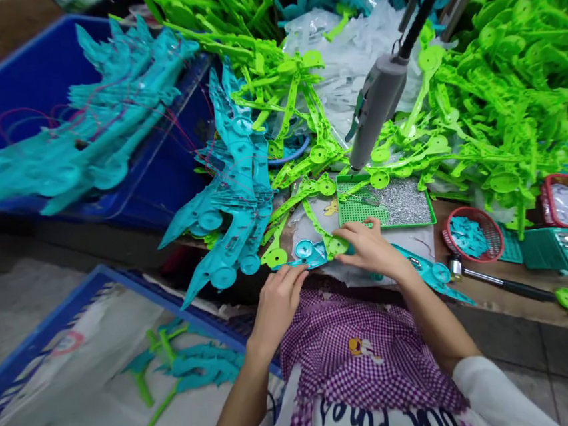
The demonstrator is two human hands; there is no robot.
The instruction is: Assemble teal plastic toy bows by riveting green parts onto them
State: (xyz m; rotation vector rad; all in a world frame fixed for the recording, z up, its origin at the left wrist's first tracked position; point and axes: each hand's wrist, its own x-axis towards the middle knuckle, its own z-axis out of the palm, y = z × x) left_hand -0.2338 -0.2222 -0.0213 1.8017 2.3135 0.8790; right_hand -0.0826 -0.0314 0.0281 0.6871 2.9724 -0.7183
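Note:
On the table's front edge lies a turquoise plastic part (314, 253) with a round boss, between my two hands. My left hand (281, 299) has its fingers bent together on the part's near left edge, the thumb hidden. A bright green plastic arm (316, 223) with a disc end reaches down to the turquoise part. At that disc, my right hand (370, 248) is closed with its fingertips on the green arm, partly covering it. Another turquoise part (433, 272) lies under and beyond my right forearm. A grey electric screwdriver (378, 103) hangs above, tip down.
A green tray (433, 215) of small screws sits behind my hands. Turquoise parts with red wires (240, 177) are stacked left, beside a blue bin (15, 85). Green parts (504, 104) heap up at right. A hammer (506, 282) and red basket (499, 246) lie near the right edge.

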